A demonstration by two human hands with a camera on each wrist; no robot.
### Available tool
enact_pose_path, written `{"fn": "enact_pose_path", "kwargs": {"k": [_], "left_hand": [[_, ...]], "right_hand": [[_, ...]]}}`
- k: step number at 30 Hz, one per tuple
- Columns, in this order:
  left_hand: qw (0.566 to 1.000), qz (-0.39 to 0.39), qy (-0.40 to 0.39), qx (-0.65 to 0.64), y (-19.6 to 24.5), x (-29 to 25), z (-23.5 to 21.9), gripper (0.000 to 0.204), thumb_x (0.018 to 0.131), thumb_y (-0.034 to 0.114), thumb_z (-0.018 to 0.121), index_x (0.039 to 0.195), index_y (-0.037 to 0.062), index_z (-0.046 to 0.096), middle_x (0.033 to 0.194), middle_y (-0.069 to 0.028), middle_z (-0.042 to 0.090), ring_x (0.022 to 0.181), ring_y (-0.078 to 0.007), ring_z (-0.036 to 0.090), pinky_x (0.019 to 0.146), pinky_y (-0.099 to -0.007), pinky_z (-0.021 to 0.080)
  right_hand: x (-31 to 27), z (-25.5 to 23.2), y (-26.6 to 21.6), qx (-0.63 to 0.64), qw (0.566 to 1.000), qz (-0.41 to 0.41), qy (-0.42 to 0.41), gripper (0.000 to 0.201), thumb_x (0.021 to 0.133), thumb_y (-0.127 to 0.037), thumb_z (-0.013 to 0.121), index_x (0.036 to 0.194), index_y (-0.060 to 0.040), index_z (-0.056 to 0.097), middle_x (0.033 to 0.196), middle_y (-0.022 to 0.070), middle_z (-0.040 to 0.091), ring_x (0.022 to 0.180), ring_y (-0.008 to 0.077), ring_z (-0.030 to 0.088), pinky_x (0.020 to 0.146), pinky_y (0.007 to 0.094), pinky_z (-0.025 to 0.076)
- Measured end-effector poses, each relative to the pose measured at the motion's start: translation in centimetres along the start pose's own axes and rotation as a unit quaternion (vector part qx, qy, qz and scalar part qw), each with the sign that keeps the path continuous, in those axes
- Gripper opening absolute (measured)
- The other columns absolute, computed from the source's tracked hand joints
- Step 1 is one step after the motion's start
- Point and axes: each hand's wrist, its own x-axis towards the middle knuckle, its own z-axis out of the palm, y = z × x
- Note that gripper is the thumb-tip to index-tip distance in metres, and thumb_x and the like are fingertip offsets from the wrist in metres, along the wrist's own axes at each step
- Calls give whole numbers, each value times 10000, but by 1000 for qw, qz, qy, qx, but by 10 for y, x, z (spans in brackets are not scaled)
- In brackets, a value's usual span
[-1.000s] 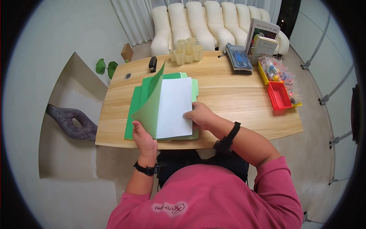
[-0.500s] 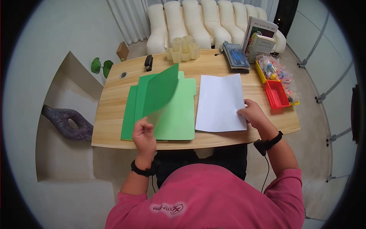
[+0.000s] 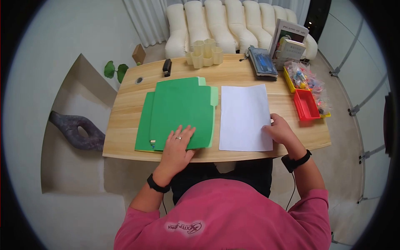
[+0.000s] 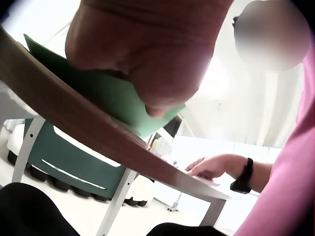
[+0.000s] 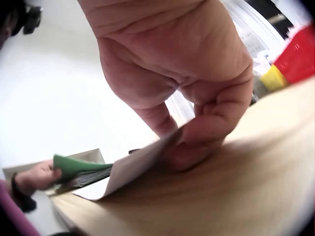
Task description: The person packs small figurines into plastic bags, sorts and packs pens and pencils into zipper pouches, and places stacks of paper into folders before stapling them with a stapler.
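Note:
A closed green folder lies over another green folder on the wooden table. On its lower part rests the left hand, fingers spread; the left wrist view shows this hand above the green folder. To the right, white paper lies on the table, its right edge pinched between thumb and fingers of the right hand. In the right wrist view the paper slants up into the grip of that hand.
At the table's back stand a black stapler and a cream hexagonal holder. A pencil case, upright books, a yellow basket with small bags and a red basket are at the right.
The folder's cover has gone from raised to closed, and the left hand now lies flat on it. The white paper has moved right, out of the folder, with the right hand.

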Motion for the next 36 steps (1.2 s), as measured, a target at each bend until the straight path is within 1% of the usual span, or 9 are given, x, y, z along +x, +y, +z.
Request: {"fn": "enact_pose_path", "kwargs": {"k": [2,6,8,12,17,23,29,32,36], "left_hand": [[991,-36,37,-128,-5,-4,-5,516,1025,183,703,1514,75,583,1531,-208,609,1445,-426,548,1202,-554,413],[937,-167,142,-271,-30,-20,-23,404,1075,72,615,1478,66,633,1462,-212,665,1383,-365,617,1123,-453,507],[899,-168,304,-268,-63,-28,-25,383,1093,20,567,1449,104,681,1422,-212,694,1337,-319,650,1037,-377,558],[935,-119,314,-118,-115,-40,-53,408,1080,-1,565,1453,121,678,1426,-184,701,1359,-338,635,1080,-399,533],[970,-205,126,33,-163,-66,-66,465,993,14,563,1406,167,711,1505,-87,668,1494,-377,511,1294,-555,259],[958,-264,82,-69,-238,-101,-66,552,770,-11,514,1256,136,730,1520,-88,663,1546,-368,453,1308,-569,207],[972,-218,65,-56,-212,-88,-89,472,777,63,640,1244,115,689,1527,-143,630,1524,-402,463,1281,-532,283],[978,-170,123,-4,-137,-43,-82,451,820,151,738,1263,102,672,1525,-162,617,1509,-420,469,1255,-533,333],[997,-12,69,-40,-51,8,-43,568,888,290,824,1376,63,646,1561,-206,582,1497,-436,481,1235,-532,383]], "right_hand": [[-9,-5,-12,-260,957,-56,113,547,916,-263,773,1341,43,616,1060,290,750,978,407,751,874,473,595],[-21,-13,-48,-273,934,-127,194,585,945,-373,774,1356,15,623,1029,231,756,1011,424,727,887,504,573],[-32,-14,-73,-238,948,-121,174,574,951,-381,774,1353,7,641,967,191,754,930,388,734,846,482,577],[-39,-5,-97,-183,972,-128,75,575,949,-405,779,1343,2,683,944,172,755,890,326,741,816,435,585],[-36,22,-110,-166,973,-155,-34,593,972,-418,759,1364,21,681,995,191,783,943,330,761,847,414,595],[-37,48,-115,-183,963,-166,-108,577,979,-390,742,1378,22,674,1029,185,792,974,338,763,873,414,591],[-38,64,-118,-174,958,-185,-135,552,974,-364,745,1357,29,684,1066,188,794,990,353,756,891,424,588],[-33,72,-122,-158,958,-183,-155,518,991,-328,707,1346,48,684,1104,214,788,1053,383,751,935,439,582],[-17,95,-119,-126,953,-231,-148,420,1011,-201,636,1337,60,688,1188,224,777,1121,393,734,1000,440,566]]}}
